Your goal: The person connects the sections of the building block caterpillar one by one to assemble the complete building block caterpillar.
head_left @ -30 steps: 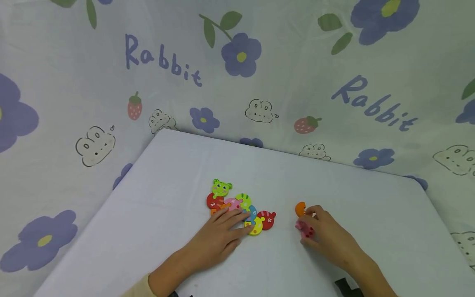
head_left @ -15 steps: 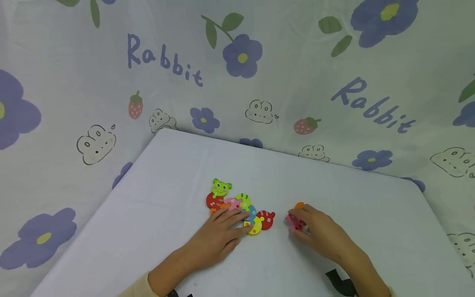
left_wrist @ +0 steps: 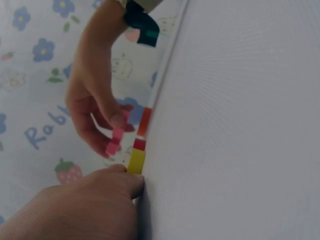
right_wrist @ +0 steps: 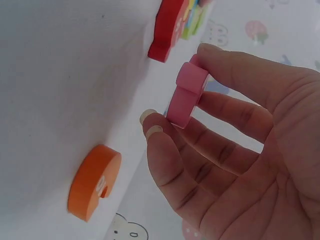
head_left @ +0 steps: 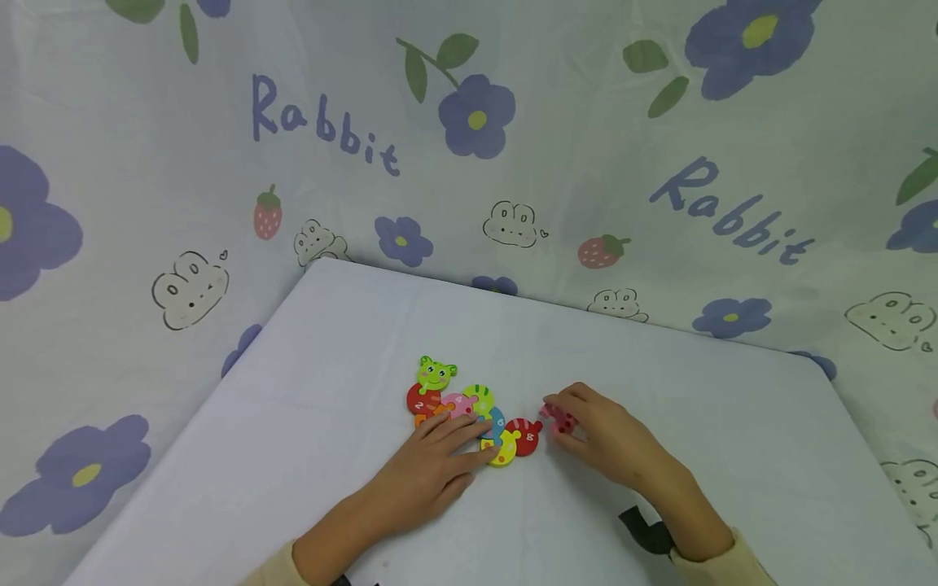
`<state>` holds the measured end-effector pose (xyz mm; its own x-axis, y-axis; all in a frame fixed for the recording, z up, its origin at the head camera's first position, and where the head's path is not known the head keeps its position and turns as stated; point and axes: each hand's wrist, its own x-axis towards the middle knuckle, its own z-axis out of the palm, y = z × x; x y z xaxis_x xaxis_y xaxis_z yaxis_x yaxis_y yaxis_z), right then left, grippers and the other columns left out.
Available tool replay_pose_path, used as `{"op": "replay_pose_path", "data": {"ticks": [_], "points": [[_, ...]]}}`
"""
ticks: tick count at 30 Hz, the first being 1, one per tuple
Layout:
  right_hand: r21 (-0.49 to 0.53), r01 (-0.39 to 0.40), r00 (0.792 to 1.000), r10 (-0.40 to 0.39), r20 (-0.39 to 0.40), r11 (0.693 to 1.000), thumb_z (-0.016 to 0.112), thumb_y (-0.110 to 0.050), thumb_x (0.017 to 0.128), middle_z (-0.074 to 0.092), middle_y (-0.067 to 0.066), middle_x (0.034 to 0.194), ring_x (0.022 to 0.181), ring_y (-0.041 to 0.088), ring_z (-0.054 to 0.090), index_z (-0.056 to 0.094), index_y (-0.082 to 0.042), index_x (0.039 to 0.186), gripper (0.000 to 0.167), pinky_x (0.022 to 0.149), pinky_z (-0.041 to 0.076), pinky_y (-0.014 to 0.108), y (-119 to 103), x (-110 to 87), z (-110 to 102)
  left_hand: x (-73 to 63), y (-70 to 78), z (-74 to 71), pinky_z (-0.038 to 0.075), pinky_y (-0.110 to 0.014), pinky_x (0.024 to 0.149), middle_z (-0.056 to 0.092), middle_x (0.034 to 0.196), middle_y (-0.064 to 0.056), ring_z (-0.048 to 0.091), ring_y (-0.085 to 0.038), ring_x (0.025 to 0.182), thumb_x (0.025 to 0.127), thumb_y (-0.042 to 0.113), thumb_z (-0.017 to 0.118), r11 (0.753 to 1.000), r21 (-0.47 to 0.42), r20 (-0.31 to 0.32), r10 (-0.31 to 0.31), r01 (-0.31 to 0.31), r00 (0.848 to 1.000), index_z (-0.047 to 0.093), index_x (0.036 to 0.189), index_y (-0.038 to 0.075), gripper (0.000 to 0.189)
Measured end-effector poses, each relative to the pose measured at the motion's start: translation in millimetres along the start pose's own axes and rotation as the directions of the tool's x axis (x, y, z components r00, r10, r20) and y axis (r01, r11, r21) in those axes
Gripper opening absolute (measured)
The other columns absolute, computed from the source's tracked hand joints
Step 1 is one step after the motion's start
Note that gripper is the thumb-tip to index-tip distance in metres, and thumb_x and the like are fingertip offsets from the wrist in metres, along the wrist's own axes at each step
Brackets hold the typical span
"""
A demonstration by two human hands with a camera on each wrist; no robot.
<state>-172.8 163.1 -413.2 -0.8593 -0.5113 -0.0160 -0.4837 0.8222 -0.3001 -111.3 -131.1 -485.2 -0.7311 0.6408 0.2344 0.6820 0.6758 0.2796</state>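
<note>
Left hand [head_left: 432, 464] lay flat, fingers straight, pinning the caterpillar puzzle chain [head_left: 469, 411] on the counter [head_left: 330, 342]. Right hand [head_left: 601, 435] pinched the pink piece [head_left: 557, 418] just beside the red "8" tail piece [head_left: 524, 435]. Judged step: joining; next needs tab alignment. Orange piece [right_wrist: 94, 181] lay loose. No containers.

Puzzle chain [head_left: 469, 407] mid-table [head_left: 330, 342] — loose piece [right_wrist: 94, 182] to its right

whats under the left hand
The left hand rests flat on the caterpillar puzzle, covering its near edge. Yellow, blue and pink pieces show past the fingers; whatever lies under the palm is hidden.
</note>
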Motion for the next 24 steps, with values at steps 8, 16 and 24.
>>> {"op": "replay_pose_path", "data": {"ticks": [8,16,24], "points": [[0.018,0.005,0.999,-0.006,0.032,1.0,0.09,-0.023,0.085,0.066,-0.001,0.117,0.106,0.016,0.067,0.072,-0.014,0.13,0.049,0.088,0.061,0.036,-3.5,8.9,9.9,1.0,0.9,-0.6,0.024,-0.053,0.125,0.044,0.163,0.004,0.035,-0.021,0.151,0.104,0.032,0.065,0.999,-0.026,0.0,-0.018,0.018,1.0,0.057,0.153,0.032,0.05],[-0.033,-0.013,0.999,0.014,0.043,0.999,0.092,-0.024,0.081,0.067,0.0,0.115,0.102,0.017,0.068,0.074,-0.016,0.126,0.049,0.085,0.062,0.036,-7.5,12.8,15.7,0.4,0.5,0.7,0.023,-0.053,0.125,0.042,0.164,0.005,0.034,-0.021,0.152,0.104,0.033,0.065,1.0,-0.014,-0.006,-0.01,0.01,1.0,0.056,0.153,0.033,0.05],[-0.071,-0.017,0.999,0.021,0.047,0.997,0.094,-0.031,0.078,0.066,-0.002,0.115,0.106,0.018,0.066,0.075,-0.019,0.126,0.052,0.087,0.062,0.038,-4.7,9.2,17.3,-0.3,-0.5,3.2,0.024,-0.053,0.125,0.041,0.164,0.006,0.033,-0.02,0.152,0.104,0.033,0.065,1.0,-0.007,-0.01,-0.004,0.004,1.0,0.054,0.154,0.034,0.052]]}}
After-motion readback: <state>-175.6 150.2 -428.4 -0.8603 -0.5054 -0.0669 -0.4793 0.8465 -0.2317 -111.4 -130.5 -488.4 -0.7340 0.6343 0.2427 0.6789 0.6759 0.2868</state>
